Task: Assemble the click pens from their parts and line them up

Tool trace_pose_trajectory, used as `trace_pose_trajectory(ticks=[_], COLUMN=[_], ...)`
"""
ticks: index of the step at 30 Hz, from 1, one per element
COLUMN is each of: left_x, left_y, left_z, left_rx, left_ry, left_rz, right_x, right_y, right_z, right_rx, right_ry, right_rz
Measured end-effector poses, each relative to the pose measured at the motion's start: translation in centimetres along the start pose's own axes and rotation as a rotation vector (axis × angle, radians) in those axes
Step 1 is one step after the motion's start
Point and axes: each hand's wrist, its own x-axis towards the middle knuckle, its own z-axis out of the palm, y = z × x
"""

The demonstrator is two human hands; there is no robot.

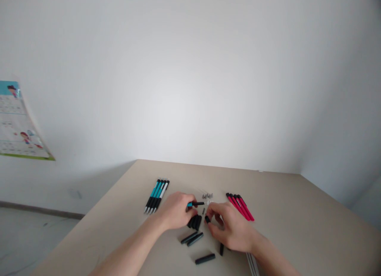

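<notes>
My left hand is closed around a pen part, blue at the fingers with a thin black section pointing right. Just to the right, my right hand pinches a small black piece between thumb and finger; it looks like a short black pen part. Between and below the hands lie several black grips side by side. Nearer to me are loose black tubes and a single black tube. Small silver cone tips stand just beyond the hands.
Assembled pens, blue and white with black grips, lie in a row at left. Several pink-red barrels lie at right. Thin grey-white rods show under my right forearm. The beige table meets a white wall carrying a poster.
</notes>
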Motion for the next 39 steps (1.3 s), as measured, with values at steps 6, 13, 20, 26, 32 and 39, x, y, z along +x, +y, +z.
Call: trace_pose_trajectory(ticks=[6, 13, 20, 26, 32, 39], left_x=[0.0, 0.3, 0.2, 0.3, 0.2, -0.1], left_y=[0.1, 0.2, 0.2, 0.2, 0.4, 0.8], left_z=[-0.1, -0.2, -0.1, -0.1, 0.0, -0.2], left_rx=[0.019, 0.059, 0.087, 0.093, 0.099, -0.017], left_ry=[0.062, 0.104, 0.143, 0.167, 0.151, 0.125], left_rz=[0.02, 0.078, 0.123, 0.132, 0.132, 0.155], right_x=[0.6, 0.8, 0.9, 0.8, 0.9, 0.9], right_y=[1.0, 2.4, 2.3, 2.4, 2.2, 2.2], right_z=[0.0, 0.3, 0.7, 0.9, 0.9, 1.1], right_rx=[0.079, 0.318, 0.433, 0.453, 0.535, 0.494], right_ry=[0.297, 0.434, 0.386, 0.363, 0.39, 0.388], right_rz=[0.042, 0.148, 0.149, 0.122, 0.116, 0.152])
